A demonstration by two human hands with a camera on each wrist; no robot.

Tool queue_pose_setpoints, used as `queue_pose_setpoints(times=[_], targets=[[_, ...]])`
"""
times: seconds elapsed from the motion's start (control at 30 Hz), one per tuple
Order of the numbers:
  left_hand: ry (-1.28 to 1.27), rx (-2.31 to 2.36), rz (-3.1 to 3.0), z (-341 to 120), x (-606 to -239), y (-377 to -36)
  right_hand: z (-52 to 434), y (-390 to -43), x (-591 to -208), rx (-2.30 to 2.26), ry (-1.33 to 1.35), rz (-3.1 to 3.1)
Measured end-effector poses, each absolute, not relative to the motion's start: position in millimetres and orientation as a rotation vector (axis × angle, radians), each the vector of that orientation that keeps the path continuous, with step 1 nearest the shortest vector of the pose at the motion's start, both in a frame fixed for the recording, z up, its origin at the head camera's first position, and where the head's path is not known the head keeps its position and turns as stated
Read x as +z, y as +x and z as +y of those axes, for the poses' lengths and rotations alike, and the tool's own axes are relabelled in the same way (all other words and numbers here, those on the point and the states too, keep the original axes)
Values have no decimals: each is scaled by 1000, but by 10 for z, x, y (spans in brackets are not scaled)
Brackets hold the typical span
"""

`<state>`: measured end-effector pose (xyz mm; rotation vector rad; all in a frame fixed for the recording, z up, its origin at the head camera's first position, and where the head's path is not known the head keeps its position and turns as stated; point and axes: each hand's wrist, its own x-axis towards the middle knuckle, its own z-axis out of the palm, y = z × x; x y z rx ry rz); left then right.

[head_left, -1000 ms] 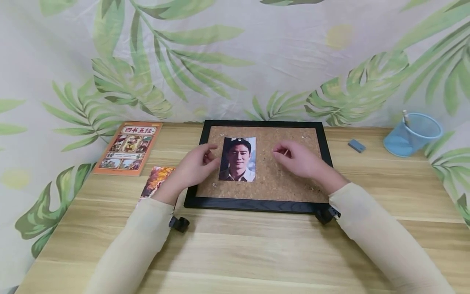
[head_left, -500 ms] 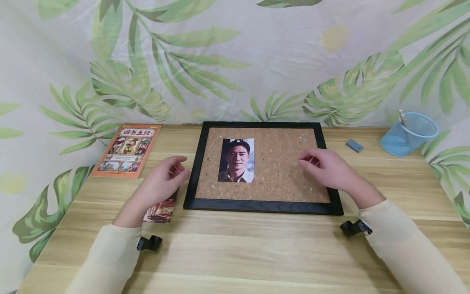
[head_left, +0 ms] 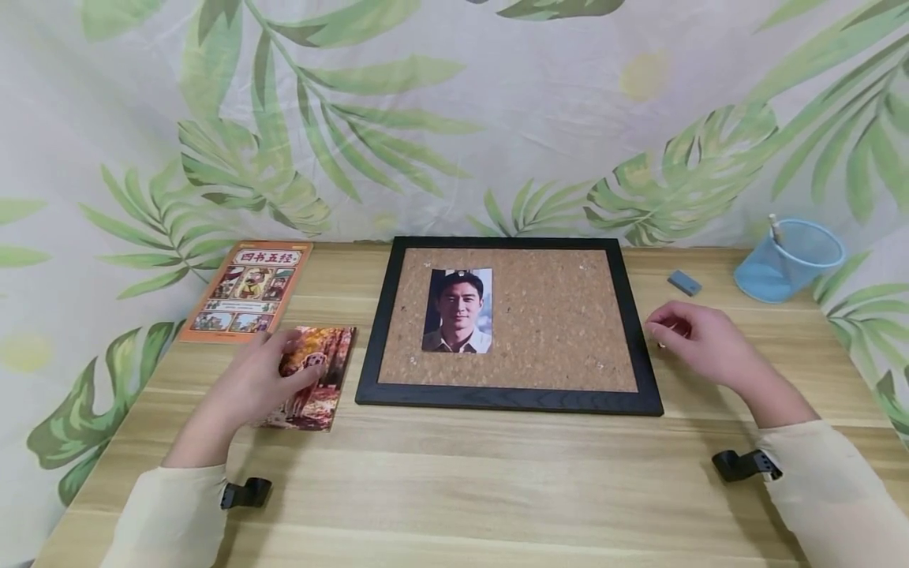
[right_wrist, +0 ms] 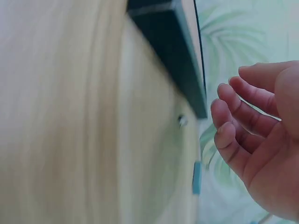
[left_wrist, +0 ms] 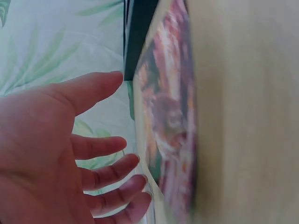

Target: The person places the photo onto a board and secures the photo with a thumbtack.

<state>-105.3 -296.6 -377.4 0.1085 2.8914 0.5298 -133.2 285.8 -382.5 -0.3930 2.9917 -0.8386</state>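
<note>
My left hand [head_left: 259,386], thumb and fingers spread and relaxed, hovers over a glossy photo of a dog among autumn leaves [head_left: 319,394]. In the left wrist view its fingertips [left_wrist: 126,161] are apart from the photo [left_wrist: 170,112]. My right hand [head_left: 703,343], fingers loosely curled with nothing between them, is just right of the corkboard's black frame [head_left: 632,315]. Below it in the right wrist view, a small shiny push pin [right_wrist: 182,120] rests on the table. On the corkboard [head_left: 547,315] lies a portrait photo [head_left: 458,319], with a clear pin [head_left: 461,273] at its top edge.
An orange comic-style book [head_left: 245,292] lies at the back left, partly behind my left hand. Toward the back right are a blue-grey eraser [head_left: 684,282] and a blue mesh pen cup [head_left: 784,264] holding a stick-like item. Several small clear pins dot the cork near its corners.
Both hands have moved apart, away from the corkboard: the left hand to the left over the dog photo, the right hand to the right past the frame. The portrait photo stays in place.
</note>
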Motion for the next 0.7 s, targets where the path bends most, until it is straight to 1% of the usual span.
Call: queue_pose_setpoints(times=[0.2, 0.37, 0.7], targets=[[39, 420, 2883, -3037, -3830, -999, 3054, -1341, -3912, -788, -291, 2966], [7, 402, 2866, -3056, -3864, -1008, 3113, -1351, -3990, -741, -235, 2917], [-25, 510, 2840, -3029, -3880, -1005, 3086, -1362, -4041, -680, -253, 2917]])
